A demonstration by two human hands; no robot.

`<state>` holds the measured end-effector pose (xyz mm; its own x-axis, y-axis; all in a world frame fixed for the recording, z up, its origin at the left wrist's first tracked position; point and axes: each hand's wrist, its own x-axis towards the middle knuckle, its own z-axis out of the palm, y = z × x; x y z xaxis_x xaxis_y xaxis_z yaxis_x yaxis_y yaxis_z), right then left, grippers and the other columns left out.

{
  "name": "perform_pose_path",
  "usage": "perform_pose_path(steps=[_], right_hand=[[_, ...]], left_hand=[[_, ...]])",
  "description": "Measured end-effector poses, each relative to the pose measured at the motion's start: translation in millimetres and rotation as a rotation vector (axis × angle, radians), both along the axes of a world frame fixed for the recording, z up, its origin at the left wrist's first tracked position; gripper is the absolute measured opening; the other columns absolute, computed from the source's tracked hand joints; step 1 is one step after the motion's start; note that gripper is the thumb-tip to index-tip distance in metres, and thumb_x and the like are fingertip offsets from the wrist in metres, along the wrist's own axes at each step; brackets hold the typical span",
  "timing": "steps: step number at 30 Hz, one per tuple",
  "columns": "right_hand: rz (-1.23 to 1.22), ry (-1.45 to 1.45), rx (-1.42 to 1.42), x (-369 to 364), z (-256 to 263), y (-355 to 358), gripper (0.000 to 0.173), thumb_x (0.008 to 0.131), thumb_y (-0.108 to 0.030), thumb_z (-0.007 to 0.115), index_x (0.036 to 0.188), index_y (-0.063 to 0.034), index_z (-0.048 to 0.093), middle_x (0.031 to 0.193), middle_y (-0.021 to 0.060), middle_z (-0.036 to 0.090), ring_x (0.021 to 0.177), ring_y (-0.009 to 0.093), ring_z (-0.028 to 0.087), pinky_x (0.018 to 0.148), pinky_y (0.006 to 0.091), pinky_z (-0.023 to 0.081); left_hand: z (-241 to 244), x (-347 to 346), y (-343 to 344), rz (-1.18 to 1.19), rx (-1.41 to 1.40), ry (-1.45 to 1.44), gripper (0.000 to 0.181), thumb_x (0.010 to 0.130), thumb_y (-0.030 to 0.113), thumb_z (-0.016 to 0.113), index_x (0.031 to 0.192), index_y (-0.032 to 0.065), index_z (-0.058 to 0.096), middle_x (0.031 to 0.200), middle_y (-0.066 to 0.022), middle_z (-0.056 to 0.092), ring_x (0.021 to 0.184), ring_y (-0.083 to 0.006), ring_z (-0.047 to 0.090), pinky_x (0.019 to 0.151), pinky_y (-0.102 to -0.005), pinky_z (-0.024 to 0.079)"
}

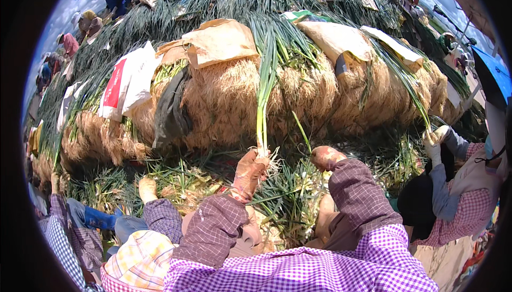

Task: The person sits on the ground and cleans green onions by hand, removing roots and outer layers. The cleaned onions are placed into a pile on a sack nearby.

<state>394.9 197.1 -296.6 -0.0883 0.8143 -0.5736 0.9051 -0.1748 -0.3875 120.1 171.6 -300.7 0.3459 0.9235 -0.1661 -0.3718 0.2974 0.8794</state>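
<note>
My left hand [250, 174], coated with dirt, grips a green onion plant [262, 132] near its root end, with pale roots sticking out to the right. Its white stalks point away from me and its long green leaves lie over the pile. To the right, my right hand [326, 158] is closed around the lower end of a thin green leaf [302, 132], which slants up to the left. Beyond both hands stands a long heap of green onions [224, 100], its tan roots facing me.
Paper sacks [224, 42] and a white sack [130, 80] lie on the heap. Cut leaves [284, 200] litter the ground between my legs. A co-worker in gloves [460, 188] sits at right, another in a checked hat [140, 258] at left. More people stand behind the heap.
</note>
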Motion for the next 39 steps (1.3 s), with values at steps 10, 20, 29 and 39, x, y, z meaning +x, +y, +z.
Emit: perform_pose_path(steps=[10,20,29,39], right_hand=[[-0.430,0.773,0.242,-59,28,17,0.032,0.094,-0.034,0.057,0.102,-0.0037,0.059,0.079,0.0043,0.061,0.061,0.012,0.058,0.055,0.0281,0.046],[-0.368,0.708,0.386,-62,31,8,0.027,0.096,-0.028,0.056,0.087,-0.0023,0.056,0.064,0.0029,0.053,0.049,0.012,0.050,0.048,0.0284,0.042],[-0.018,0.930,0.276,-92,47,-46,0.024,0.097,-0.023,0.056,0.103,-0.0008,0.060,0.072,0.0023,0.059,0.059,0.010,0.058,0.055,0.0270,0.046],[0.066,-0.225,0.442,-29,18,-24,0.037,0.089,-0.022,0.061,0.117,0.0005,0.052,0.112,0.0201,0.060,0.102,0.042,0.060,0.085,0.0464,0.050]], left_hand=[[-26,25,-42,-0.093,0.750,1.196,0.034,0.086,0.027,0.063,0.115,0.0116,0.057,0.100,-0.0128,0.066,0.085,-0.0335,0.066,0.068,-0.0415,0.054],[-33,26,-42,-0.185,0.487,0.832,0.026,0.091,0.028,0.061,0.106,0.0072,0.057,0.077,-0.0051,0.060,0.065,-0.0209,0.059,0.056,-0.0338,0.046],[-26,4,-3,-0.018,0.001,0.079,0.024,0.090,0.023,0.064,0.105,0.0049,0.059,0.077,0.0023,0.057,0.060,-0.0069,0.053,0.049,-0.0220,0.042],[-21,5,4,0.006,0.011,0.186,0.034,0.089,0.010,0.058,0.121,0.0003,0.053,0.079,-0.0011,0.055,0.060,-0.0095,0.052,0.051,-0.0232,0.046]])
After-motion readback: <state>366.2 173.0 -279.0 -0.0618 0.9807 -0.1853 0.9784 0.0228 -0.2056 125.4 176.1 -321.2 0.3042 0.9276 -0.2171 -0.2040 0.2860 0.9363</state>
